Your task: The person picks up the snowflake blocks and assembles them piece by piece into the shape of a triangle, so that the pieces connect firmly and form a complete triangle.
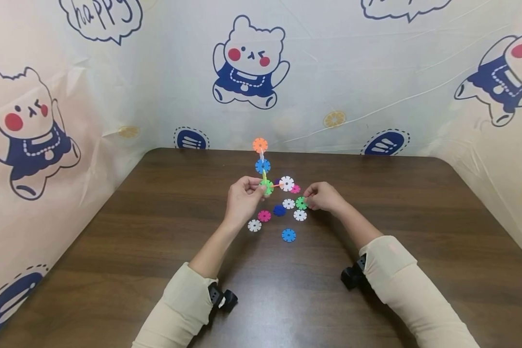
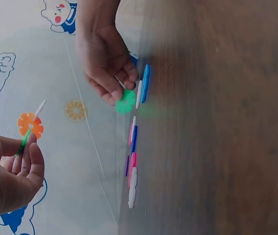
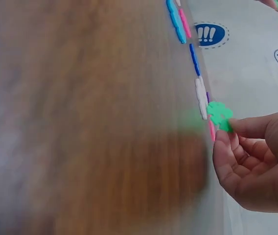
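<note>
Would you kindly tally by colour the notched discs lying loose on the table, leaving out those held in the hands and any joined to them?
White discs: 3
Pink discs: 2
Light blue disc: 1
Dark blue disc: 1
Purple disc: 1
Total: 8

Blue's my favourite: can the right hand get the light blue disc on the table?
Probably yes: nothing covers the light blue notched disc, though the right hand might first need to let go of its green notched disc.
</note>
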`<state>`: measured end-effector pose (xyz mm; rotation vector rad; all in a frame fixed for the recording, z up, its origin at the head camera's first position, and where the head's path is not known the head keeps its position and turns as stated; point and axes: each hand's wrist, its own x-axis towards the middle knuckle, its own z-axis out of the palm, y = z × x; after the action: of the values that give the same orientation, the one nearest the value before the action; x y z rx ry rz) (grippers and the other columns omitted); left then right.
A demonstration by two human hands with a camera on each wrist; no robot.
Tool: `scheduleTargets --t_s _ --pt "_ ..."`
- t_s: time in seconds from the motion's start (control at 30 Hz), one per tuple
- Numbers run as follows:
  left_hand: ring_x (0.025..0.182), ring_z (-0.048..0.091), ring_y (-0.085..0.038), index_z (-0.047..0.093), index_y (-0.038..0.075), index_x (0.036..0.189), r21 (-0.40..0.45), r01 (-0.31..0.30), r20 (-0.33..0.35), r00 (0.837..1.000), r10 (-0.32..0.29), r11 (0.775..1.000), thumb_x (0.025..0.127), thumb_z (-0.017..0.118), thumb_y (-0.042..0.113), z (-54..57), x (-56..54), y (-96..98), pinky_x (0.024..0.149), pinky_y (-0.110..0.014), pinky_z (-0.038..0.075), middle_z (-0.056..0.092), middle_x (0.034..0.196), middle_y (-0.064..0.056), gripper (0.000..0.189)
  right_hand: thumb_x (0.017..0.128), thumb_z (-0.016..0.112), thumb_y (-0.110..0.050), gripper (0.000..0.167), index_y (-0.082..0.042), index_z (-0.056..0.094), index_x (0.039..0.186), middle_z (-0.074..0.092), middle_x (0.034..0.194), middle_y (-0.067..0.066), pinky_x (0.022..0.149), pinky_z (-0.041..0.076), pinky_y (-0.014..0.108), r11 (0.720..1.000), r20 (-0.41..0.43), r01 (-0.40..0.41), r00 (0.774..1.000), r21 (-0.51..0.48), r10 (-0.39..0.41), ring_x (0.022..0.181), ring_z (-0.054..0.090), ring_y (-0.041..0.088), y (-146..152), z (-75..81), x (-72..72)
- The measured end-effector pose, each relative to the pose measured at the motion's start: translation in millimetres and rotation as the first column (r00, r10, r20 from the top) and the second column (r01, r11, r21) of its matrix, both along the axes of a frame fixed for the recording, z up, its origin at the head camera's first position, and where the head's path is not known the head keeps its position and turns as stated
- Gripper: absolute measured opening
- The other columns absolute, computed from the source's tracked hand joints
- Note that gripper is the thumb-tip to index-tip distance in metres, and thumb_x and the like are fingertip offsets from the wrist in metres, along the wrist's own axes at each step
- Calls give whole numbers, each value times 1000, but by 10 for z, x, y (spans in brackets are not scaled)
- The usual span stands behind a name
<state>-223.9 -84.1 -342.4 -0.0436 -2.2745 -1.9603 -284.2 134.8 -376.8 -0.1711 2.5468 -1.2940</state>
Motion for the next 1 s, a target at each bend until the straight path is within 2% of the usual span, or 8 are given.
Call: scheduleTargets --t_s 0.17,0.33,0.43,0.57,0.7,0.83,1.0 --pt "83 65 -29 59 -4 101 8 3 8 1000 -3 1000 89 61 4 -2 -9 -2 75 -34 53 62 89 -14 15 89 58 -4 13 4 58 99 55 89 15 75 51 35 998 -35 9 999 -56 -11 79 57 25 54 91 96" --pt "84 64 -33 59 -4 101 20 8 15 1000 -9 1000 88 61 4 -11 -22 -3 78 -42 51 62 89 -15 16 90 57 -5 13 4 57 100 56 87 15 75 51 40 993 -147 18 988 -113 -35 78 59 26 75 144 186" --pt "84 64 -33 59 -4 102 26 14 16 1000 -14 1000 89 61 4 -20 -25 -5 79 -44 50 62 89 -15 16 90 57 -4 13 6 57 98 59 86 16 73 52 38 987 -215 26 975 -160 -61 77 60 28 69 157 230" --pt "84 64 -33 59 -4 102 32 14 33 999 -15 999 89 60 5 -19 -14 -6 78 -42 51 62 89 -14 15 90 58 -3 12 6 56 98 60 89 17 71 52 32 974 -261 50 959 -220 -108 80 61 28 56 175 275" --pt "86 63 -35 59 -3 102 36 15 56 998 -17 999 89 60 5 -11 -1 -2 75 -37 52 63 89 -14 15 90 57 -4 13 6 55 100 59 93 17 73 52 28 958 -269 78 951 -275 -154 81 61 24 50 196 313" --pt "88 63 -38 59 -5 102 57 30 58 998 -33 998 89 60 4 -5 12 2 79 -42 51 63 89 -15 16 90 57 -3 14 5 54 101 57 95 15 74 51 24 933 -276 73 945 -352 -179 80 60 19 42 219 348" --pt "88 63 -38 58 -5 102 71 46 66 997 -51 996 89 60 4 -15 14 3 80 -45 50 63 89 -16 16 89 57 1 14 8 52 100 55 92 14 73 51 23 894 -322 16 930 -447 -178 82 58 29 32 220 378"
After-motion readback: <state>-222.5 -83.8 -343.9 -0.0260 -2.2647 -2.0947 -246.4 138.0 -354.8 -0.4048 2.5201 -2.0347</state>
